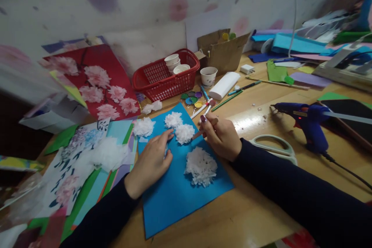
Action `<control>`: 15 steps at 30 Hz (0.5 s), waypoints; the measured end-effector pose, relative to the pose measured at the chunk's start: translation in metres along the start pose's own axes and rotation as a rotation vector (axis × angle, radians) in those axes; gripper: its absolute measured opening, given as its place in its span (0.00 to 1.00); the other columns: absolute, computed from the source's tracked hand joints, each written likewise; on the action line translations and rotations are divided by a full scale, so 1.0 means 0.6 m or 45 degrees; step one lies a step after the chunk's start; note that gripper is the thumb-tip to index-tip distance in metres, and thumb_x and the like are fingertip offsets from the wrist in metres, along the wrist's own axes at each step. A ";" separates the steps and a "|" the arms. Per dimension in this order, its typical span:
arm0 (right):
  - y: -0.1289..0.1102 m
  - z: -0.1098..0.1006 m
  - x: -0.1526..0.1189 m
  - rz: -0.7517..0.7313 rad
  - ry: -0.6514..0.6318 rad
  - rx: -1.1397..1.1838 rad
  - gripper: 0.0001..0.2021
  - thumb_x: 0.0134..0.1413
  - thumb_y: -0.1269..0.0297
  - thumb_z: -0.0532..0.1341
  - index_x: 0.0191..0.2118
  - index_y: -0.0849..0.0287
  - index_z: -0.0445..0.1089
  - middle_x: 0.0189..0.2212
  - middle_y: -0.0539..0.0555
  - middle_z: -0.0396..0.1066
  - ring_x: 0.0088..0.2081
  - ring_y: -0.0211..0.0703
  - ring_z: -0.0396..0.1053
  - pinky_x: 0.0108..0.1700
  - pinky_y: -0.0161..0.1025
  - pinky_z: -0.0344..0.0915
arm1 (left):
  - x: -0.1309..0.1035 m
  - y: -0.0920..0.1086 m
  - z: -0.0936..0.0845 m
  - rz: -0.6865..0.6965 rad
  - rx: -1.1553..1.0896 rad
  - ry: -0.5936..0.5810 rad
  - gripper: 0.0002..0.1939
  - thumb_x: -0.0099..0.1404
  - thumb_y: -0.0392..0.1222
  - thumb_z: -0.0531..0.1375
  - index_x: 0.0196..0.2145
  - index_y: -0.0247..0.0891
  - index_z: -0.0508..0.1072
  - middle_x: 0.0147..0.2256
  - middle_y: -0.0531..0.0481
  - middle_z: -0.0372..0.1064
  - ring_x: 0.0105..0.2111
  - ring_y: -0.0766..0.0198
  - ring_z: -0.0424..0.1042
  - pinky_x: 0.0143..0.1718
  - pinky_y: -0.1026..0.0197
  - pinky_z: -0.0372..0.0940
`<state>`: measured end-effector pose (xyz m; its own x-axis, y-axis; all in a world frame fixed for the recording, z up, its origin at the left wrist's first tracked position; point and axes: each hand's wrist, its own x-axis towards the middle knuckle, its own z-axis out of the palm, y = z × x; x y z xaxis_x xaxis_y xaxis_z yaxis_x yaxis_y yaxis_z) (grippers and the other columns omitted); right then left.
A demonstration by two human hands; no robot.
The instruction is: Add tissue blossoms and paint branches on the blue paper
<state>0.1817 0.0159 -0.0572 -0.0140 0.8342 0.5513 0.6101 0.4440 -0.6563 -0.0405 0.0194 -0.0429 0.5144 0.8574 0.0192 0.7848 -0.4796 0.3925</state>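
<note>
While the left hand (151, 161) lies flat on the blue card sheet (177, 197), its fingers spread and pressing just beside a white tissue-paper flower (184, 133), the right hand (221, 137) has its fingers closed around a paintbrush (207, 113) whose bristled end points up and away from the flower. Three more paper flowers sit on or by the sheet: one at its top edge (173, 119), one off its left corner (144, 126), and a larger one (201, 166) nearer the person. A round paint palette (192, 99) lies just beyond the brush.

Judging from this single head view, doing it well seems to call for a steady left hand holding the card down, a light brush touch so the thin petals do not tear or flatten, and little paint on the bristles. A blue glue gun (308, 124) and scissors (276, 148) rest well apart to the right.
</note>
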 end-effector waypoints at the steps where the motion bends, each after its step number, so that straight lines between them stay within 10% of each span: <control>1: 0.000 -0.001 -0.002 0.003 0.025 0.054 0.15 0.65 0.62 0.47 0.28 0.58 0.64 0.18 0.49 0.67 0.21 0.36 0.66 0.27 0.35 0.59 | 0.000 0.000 0.001 0.011 0.016 0.002 0.28 0.61 0.31 0.51 0.59 0.34 0.56 0.55 0.38 0.67 0.57 0.52 0.65 0.58 0.44 0.59; 6: -0.003 -0.007 -0.009 0.093 0.170 0.364 0.18 0.66 0.60 0.48 0.24 0.57 0.63 0.14 0.45 0.61 0.17 0.33 0.61 0.24 0.34 0.58 | 0.003 -0.001 -0.029 0.075 0.001 -0.041 0.28 0.61 0.33 0.50 0.60 0.33 0.58 0.55 0.39 0.67 0.57 0.53 0.65 0.58 0.46 0.59; 15: -0.002 -0.008 -0.012 0.259 0.297 0.558 0.20 0.65 0.54 0.51 0.23 0.56 0.65 0.13 0.47 0.60 0.15 0.36 0.59 0.17 0.35 0.55 | -0.046 -0.094 -0.208 -0.228 0.092 0.142 0.12 0.60 0.49 0.58 0.39 0.43 0.76 0.36 0.51 0.76 0.37 0.57 0.74 0.40 0.59 0.65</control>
<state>0.1850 0.0077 -0.0581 0.2769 0.8448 0.4579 0.1935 0.4178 -0.8877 -0.1419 0.0463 0.0493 0.3260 0.9436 0.0584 0.8849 -0.3263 0.3323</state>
